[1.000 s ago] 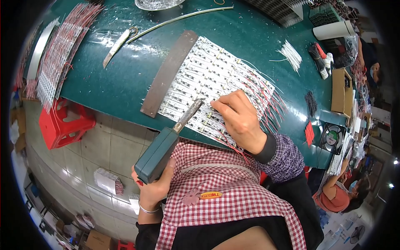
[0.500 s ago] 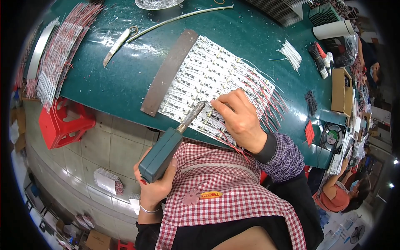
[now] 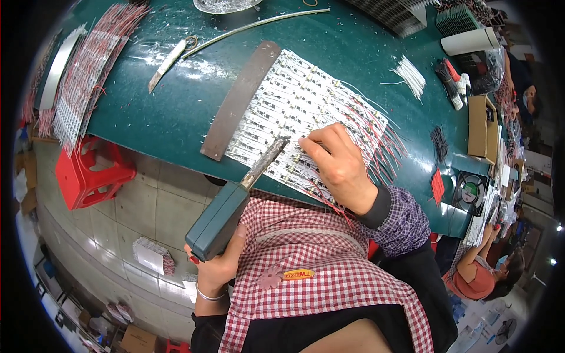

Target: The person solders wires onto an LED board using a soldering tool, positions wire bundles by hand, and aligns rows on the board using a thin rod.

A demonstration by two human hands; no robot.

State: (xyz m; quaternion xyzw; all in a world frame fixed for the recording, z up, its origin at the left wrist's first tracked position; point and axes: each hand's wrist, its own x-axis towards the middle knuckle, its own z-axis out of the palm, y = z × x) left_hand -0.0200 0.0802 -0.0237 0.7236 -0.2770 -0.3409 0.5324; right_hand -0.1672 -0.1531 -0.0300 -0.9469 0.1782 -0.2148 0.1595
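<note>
A sheet of small white circuit boards (image 3: 288, 109) lies on the green table, with black parts in rows and red and white wires along its right side. My left hand (image 3: 220, 267) grips the dark green body of a soldering gun (image 3: 219, 216). Its grey metal shaft slants up over the sheet, and the dark tip is close to my right fingertips. My right hand (image 3: 341, 167) is over the boards, thumb and forefinger pinched together; whatever is between them is too small to make out. A flat brown bar (image 3: 241, 103) lies along the sheet's left edge.
Scissors (image 3: 168, 65) and a long pale tube (image 3: 253, 26) lie at the back left. Wired board strips (image 3: 94, 65) hang over the left edge above a red stool (image 3: 88, 176). White wires (image 3: 410, 77), a cardboard box (image 3: 482, 129) and a small fan (image 3: 469, 191) are at the right.
My left hand has shifted slightly left and down with the soldering gun, its tip now a little higher on the sheet. My right hand has barely moved and remains pinched.
</note>
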